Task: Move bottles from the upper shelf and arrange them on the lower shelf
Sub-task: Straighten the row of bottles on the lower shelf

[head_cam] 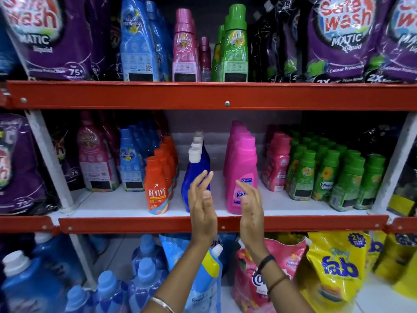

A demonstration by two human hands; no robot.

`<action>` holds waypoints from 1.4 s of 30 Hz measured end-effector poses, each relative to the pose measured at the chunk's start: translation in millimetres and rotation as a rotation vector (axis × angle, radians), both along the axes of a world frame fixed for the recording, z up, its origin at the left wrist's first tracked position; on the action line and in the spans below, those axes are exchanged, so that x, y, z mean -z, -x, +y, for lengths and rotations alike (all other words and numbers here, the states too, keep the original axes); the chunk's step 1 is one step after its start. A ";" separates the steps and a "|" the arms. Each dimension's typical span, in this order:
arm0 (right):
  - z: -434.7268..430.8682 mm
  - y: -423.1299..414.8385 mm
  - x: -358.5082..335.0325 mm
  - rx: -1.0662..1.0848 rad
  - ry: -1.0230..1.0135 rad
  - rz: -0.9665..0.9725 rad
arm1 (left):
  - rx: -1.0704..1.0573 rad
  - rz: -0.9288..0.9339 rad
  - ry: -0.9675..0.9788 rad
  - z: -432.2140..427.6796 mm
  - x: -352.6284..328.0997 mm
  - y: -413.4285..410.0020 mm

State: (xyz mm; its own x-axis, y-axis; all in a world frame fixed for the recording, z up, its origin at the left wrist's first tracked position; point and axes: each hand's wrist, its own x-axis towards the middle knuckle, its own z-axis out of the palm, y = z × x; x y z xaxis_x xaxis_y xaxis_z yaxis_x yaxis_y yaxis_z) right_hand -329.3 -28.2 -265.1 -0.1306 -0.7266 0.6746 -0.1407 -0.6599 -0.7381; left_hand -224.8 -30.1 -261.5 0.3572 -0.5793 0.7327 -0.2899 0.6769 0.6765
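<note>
- the pink bottles (pixel 185 48) stand on the upper shelf (pixel 203 96); stiff plastic, likely heavy, best gripped at the waist.
- our left hand (pixel 203 199) and right hand (pixel 250 204) hover spread and empty before the lower shelf (pixel 126 204), between blue bottles (pixel 194 175) and magenta bottles (pixel 240 175).

Bright, even light — blurred, warped edges

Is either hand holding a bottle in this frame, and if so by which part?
Nothing is held. The left hand and right hand are open, palms facing, in front of the blue bottle and pink bottle.
</note>
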 end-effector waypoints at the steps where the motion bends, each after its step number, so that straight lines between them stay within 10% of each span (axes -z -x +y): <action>1: 0.5 -8.2 1.5 -0.056 -0.023 0.011 | -0.031 0.007 0.006 2.3 0.5 -7.8; 26: -32.8 -86.5 -4.8 -0.160 -0.334 -0.163 | 0.304 0.117 -0.385 -14.7 4.2 -96.5; 36: 0.4 -130.2 -0.6 -0.083 -0.001 -0.152 | -0.037 0.180 0.031 20.9 -9.0 -127.6; 42: -3.5 -180.5 -2.5 -0.271 -0.209 -0.023 | -0.008 0.236 -0.247 9.2 -7.0 -173.0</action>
State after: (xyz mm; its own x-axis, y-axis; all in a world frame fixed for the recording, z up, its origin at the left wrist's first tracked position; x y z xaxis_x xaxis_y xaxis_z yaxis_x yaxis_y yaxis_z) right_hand -148.9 -31.7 -262.6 0.0728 -0.8593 0.5063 0.0372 -0.5050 -0.8623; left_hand -51.9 -20.9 -254.5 0.5053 -0.7254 0.4675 -0.1109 0.4826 0.8688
